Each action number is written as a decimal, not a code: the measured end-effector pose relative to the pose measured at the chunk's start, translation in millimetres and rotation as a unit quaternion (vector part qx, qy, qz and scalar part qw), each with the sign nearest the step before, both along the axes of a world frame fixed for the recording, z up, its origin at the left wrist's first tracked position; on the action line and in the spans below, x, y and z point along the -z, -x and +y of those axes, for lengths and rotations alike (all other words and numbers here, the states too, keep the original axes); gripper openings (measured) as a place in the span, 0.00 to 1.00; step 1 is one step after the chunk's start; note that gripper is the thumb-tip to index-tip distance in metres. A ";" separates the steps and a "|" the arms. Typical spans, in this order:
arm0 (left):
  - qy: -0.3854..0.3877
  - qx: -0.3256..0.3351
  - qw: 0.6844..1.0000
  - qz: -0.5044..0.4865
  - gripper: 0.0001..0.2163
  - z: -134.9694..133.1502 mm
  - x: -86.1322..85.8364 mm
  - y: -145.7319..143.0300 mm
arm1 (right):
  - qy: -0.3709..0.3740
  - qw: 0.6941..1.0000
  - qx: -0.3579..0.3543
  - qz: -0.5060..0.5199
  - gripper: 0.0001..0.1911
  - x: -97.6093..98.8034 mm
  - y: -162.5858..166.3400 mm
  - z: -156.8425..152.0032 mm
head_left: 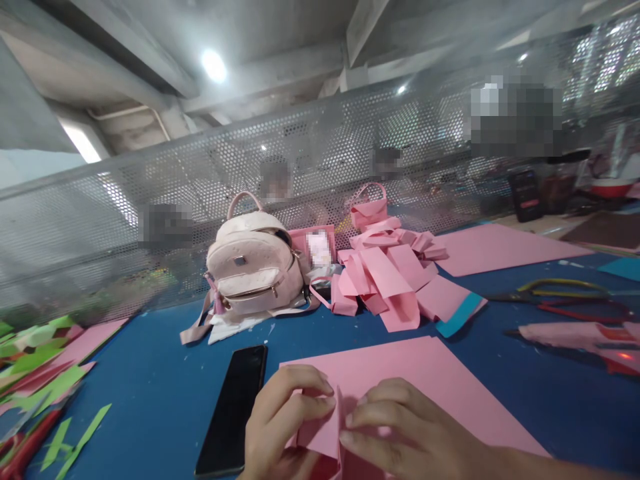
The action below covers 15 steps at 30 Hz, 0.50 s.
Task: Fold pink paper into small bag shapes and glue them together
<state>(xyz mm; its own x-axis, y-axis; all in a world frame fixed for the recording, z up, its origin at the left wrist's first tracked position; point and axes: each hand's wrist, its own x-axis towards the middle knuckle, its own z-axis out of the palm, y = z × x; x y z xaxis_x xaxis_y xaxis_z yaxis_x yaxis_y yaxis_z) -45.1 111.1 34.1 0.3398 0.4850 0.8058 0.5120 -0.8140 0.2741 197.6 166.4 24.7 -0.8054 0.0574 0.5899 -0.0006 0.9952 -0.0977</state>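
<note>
Your left hand (287, 417) is curled over a folded pink paper piece (320, 430), fingertips pressing its near-upright edge; the thumb is hidden from view. Your right hand (405, 423) is half open, fingers bent and close together, fingertips at the opposite side of that edge; whether they grip the piece or merely rest against it, you cannot be told from this view. The folded piece is over the left part of the large pink paper sheet (450, 380), the reference for all positions below.

Left of the sheet, just beside your left hand, a black smartphone (233, 413) lies on the blue tabletop (150, 387), screen dark. Farther left are green paper strips (83, 440) and red-handled scissors (35, 440). Beyond the sheet to the left, a pale pink backpack (255, 267) stands upright. Directly beyond the sheet is a heap of pink paper pieces (380, 280). Right of the sheet lie scissors with yellow and red handles (525, 292) and a pink glue gun (565, 335) showing a red light.
</note>
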 end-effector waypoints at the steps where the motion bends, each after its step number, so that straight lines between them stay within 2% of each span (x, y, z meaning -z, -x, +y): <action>1: -0.002 -0.003 1.000 -0.003 0.14 0.1 -0.8 -0.7 | 0.000 1.000 0.003 -0.004 0.25 -0.3 0.3 -0.2; 6: -0.026 -0.011 1.000 -0.012 0.14 0.3 -4.7 -4.1 | 0.008 1.000 0.003 -0.012 0.26 -2.3 1.0 0.1; 15: -0.018 -0.002 1.000 0.000 0.14 -0.9 -2.0 0.2 | 0.003 1.000 -0.002 -0.015 0.25 -4.3 0.2 0.2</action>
<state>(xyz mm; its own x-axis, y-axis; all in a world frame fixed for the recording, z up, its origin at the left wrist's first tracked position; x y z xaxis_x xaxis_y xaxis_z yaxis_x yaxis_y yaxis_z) -45.3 110.2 36.1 0.3382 0.4570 0.8227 0.5151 -0.8215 0.2445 197.4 166.6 29.0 -0.8228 0.0571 0.5655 -0.0023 0.9946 -0.1038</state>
